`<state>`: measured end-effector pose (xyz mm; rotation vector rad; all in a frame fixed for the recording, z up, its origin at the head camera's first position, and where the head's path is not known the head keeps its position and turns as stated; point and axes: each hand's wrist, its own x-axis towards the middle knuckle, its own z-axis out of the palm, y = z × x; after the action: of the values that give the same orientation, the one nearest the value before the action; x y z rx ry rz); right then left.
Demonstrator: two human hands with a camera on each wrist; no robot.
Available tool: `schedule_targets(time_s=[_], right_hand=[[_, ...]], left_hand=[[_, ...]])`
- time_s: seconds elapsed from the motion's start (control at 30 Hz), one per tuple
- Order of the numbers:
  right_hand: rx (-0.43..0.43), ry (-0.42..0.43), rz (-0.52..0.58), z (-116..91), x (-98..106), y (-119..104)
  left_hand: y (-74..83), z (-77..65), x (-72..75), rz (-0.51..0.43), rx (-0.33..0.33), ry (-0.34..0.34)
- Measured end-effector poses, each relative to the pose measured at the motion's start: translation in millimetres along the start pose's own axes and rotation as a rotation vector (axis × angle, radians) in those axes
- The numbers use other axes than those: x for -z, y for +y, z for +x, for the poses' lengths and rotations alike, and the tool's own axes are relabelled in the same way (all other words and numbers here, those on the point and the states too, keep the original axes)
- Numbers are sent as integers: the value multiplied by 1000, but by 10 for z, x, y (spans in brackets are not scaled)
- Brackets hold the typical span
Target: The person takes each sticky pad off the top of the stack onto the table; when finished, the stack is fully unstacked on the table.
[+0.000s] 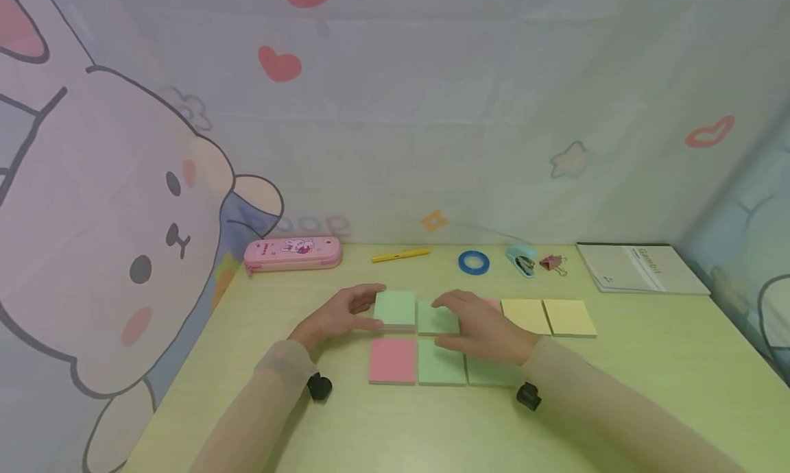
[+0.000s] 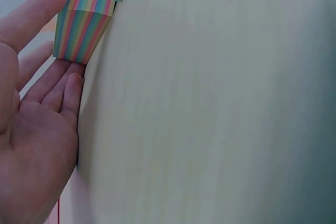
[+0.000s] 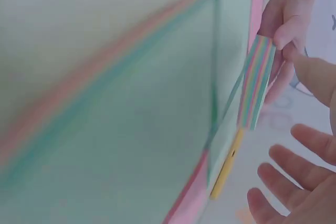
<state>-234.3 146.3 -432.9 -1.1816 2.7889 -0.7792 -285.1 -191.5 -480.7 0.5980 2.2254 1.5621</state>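
My left hand (image 1: 336,317) grips a stack of square sticky note pads (image 1: 395,310), thumb at the front edge and fingers at the back. Its top is green, and in the left wrist view the stack's sides (image 2: 84,27) show coloured stripes. Beside it, my right hand (image 1: 490,332) hovers over a green pad (image 1: 437,319), fingers spread and nothing held, as the right wrist view shows. A front row has a pink pad (image 1: 392,361), a green pad (image 1: 441,363) and another green pad (image 1: 490,373) partly under the right hand.
Two yellow pads (image 1: 570,318) continue the back row rightward; a pink pad is mostly hidden by the right hand. Along the wall lie a pink pencil case (image 1: 293,253), yellow pen (image 1: 401,255), blue tape roll (image 1: 474,262), mint stapler (image 1: 521,260), binder clip (image 1: 552,262) and notebook (image 1: 642,269).
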Motion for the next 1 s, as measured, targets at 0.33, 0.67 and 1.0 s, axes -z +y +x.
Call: schedule_targets(time_s=[0.33, 0.67, 1.0], right_hand=[[-53, -126, -36, 663, -262, -92], [-68, -159, -113, 761, -329, 65], [-81, -42, -36, 288, 53, 187]], left_hand=[[-17, -1, -12, -22, -16, -18], [8, -7, -5, -23, -6, -21], [-20, -26, 3, 5, 34, -1]])
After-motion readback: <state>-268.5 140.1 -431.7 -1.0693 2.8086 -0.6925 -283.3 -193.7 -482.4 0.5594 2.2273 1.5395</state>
